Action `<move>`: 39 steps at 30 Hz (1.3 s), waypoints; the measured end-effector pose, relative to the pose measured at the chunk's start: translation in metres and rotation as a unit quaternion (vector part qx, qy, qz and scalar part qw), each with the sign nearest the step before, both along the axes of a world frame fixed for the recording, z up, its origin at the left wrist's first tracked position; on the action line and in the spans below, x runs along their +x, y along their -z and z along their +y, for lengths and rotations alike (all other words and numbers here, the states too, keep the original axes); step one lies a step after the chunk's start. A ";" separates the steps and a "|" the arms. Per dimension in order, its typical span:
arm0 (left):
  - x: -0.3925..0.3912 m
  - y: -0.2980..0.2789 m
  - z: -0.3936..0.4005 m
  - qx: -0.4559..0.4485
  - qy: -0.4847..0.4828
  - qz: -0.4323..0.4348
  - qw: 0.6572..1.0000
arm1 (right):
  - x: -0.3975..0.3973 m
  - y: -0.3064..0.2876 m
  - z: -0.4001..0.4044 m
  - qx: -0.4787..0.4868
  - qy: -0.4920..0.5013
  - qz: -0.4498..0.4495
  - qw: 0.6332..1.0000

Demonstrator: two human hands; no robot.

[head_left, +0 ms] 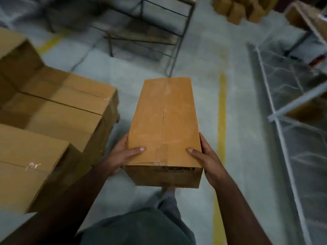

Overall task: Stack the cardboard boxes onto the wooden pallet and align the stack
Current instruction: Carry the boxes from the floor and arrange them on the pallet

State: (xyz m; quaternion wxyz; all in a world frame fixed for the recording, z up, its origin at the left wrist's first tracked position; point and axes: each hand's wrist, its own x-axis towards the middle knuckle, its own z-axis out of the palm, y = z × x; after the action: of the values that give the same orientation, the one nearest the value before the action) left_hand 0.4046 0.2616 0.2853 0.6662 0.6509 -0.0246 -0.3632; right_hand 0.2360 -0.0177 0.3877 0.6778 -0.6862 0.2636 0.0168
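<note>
Both hands, left hand (122, 156) and right hand (207, 160), clasped the box (164, 124) at its near end, thumbs on top; its far end, unsupported beyond the fingers, could dip and slip.

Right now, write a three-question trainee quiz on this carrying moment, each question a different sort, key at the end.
1. True or false: the carried box rests on the floor.
2. Where are the thumbs?
A. under the box
B. on its top face
C. inside an open flap
3. Fill in: the stacked boxes lie to the person's ____ side.

Key
1. False: the left hand and the right hand hold it up by its sides, above the floor.
2. B
3. left
</note>
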 end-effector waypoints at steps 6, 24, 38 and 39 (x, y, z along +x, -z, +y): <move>0.048 -0.015 -0.039 0.040 -0.201 -0.012 0.979 | 0.186 0.009 -0.089 0.029 -0.196 0.002 0.980; 0.121 -0.011 0.042 0.137 -0.519 -0.039 0.843 | 0.510 0.056 0.078 0.030 -0.529 0.095 0.843; 0.167 0.019 0.092 0.380 -0.492 0.100 0.777 | 0.595 0.126 0.175 -0.015 -0.636 0.165 0.754; 0.171 0.022 0.095 0.402 -0.474 0.108 0.776 | 0.598 0.128 0.177 -0.023 -0.638 0.165 0.752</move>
State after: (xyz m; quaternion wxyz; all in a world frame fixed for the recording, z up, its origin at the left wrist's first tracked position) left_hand 0.5757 0.3571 0.2635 0.4305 0.7453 0.5069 -0.0467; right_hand 0.8340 0.1596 0.2601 0.4397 -0.6970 -0.1274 0.5520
